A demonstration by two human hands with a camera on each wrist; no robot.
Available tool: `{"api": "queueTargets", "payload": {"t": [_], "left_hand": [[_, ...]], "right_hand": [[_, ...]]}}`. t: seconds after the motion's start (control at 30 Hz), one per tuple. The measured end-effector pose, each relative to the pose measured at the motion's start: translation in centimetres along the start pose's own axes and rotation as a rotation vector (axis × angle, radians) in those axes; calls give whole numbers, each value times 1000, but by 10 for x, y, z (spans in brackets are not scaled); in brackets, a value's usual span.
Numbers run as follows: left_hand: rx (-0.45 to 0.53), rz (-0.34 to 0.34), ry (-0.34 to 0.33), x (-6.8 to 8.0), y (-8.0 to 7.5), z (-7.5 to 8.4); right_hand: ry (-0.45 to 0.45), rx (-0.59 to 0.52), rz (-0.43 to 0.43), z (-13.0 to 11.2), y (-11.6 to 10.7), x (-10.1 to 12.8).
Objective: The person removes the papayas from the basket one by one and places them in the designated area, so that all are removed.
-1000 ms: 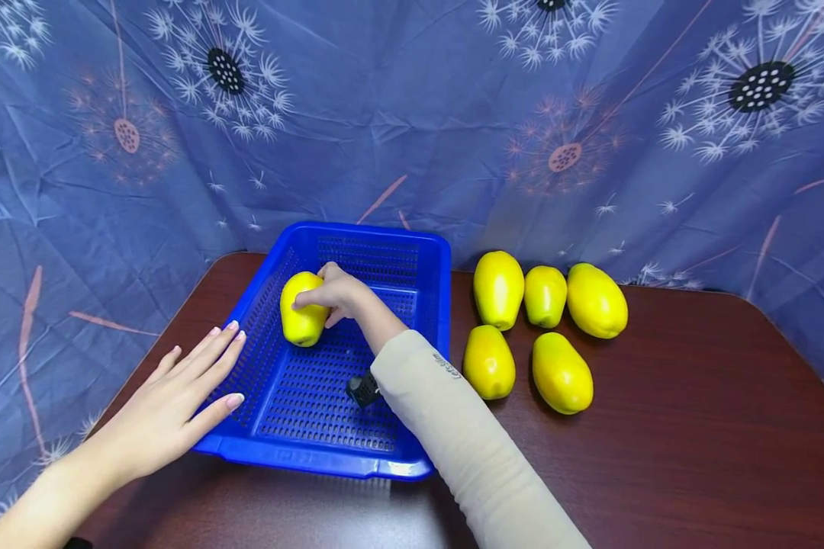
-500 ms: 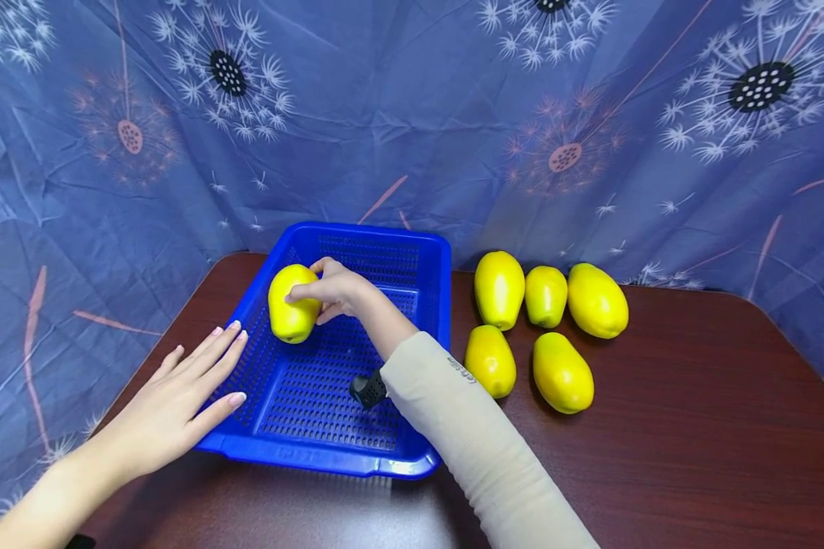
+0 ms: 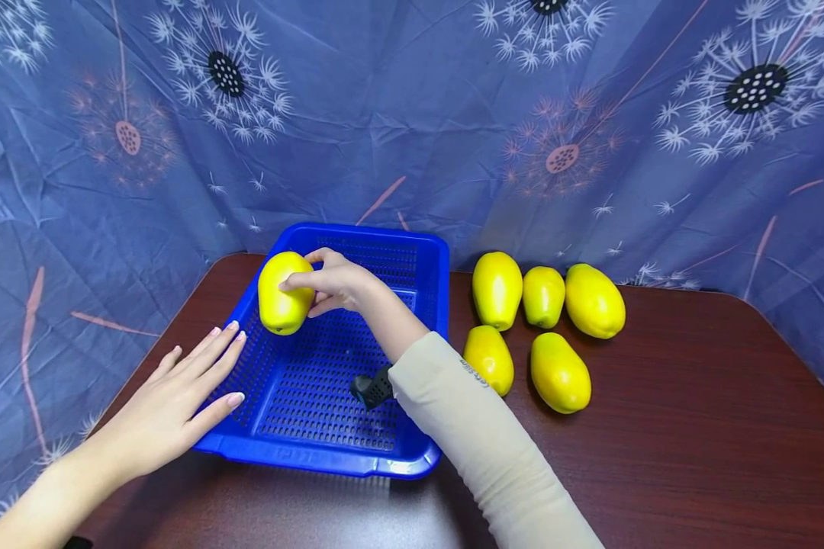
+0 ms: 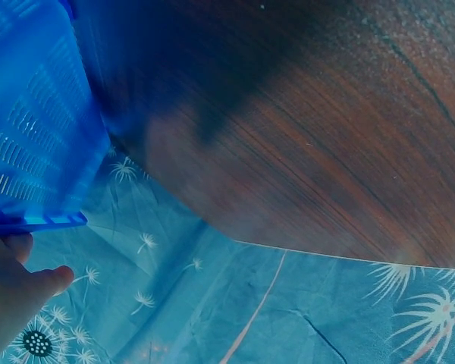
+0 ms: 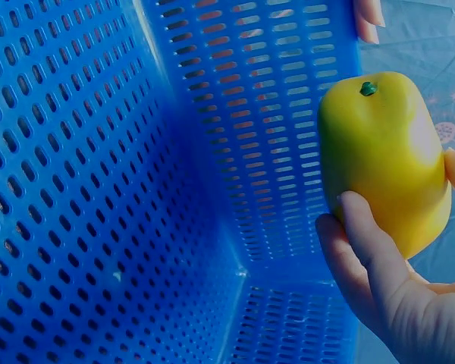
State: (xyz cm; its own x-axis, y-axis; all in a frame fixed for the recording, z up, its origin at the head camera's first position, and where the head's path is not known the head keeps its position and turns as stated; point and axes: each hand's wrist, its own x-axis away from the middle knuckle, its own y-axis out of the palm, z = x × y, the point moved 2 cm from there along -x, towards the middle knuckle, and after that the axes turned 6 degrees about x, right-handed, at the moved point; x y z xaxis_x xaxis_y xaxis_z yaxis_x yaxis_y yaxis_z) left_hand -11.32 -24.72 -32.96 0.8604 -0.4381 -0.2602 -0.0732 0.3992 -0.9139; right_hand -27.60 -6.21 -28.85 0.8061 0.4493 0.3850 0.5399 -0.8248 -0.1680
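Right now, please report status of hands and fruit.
Right hand grips yellow fruit above blue basket. Left hand flat on basket's rim. Nothing blocks.

Six yellow fruits (image 3: 284, 293) appear, apparently all alike, with one blue basket (image 3: 378, 238) and two hands (image 3: 168, 404).

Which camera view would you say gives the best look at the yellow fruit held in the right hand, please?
The right wrist view: the yellow fruit fills the frame, its green stem tip and the right hand gripping it plainly visible. The head view shows the fruit smaller, above the blue basket, partly covered by fingers. The left wrist view does not show it.
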Motion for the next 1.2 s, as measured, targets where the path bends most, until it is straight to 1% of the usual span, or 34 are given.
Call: {"api": "queueTargets", "payload": {"t": [0.33,0.53,0.9,1.07,1.2], "left_hand": [[-3,8,6,2,0,-1],[-15,20,14,1,-1,-1],[-7,21,16,0,0,-1],[-3,18,13,0,0,0],[0,20,15,0,0,0]], "right_hand": [[-23,-56,-24,-5,-2,9],[-68,-76,-44,-12,-4,15],[-128,-143,-66,-23,-6,27],[-165,-155,-77,-27,-11,33],[-174,-161,-88,-29,-16,40]]}}
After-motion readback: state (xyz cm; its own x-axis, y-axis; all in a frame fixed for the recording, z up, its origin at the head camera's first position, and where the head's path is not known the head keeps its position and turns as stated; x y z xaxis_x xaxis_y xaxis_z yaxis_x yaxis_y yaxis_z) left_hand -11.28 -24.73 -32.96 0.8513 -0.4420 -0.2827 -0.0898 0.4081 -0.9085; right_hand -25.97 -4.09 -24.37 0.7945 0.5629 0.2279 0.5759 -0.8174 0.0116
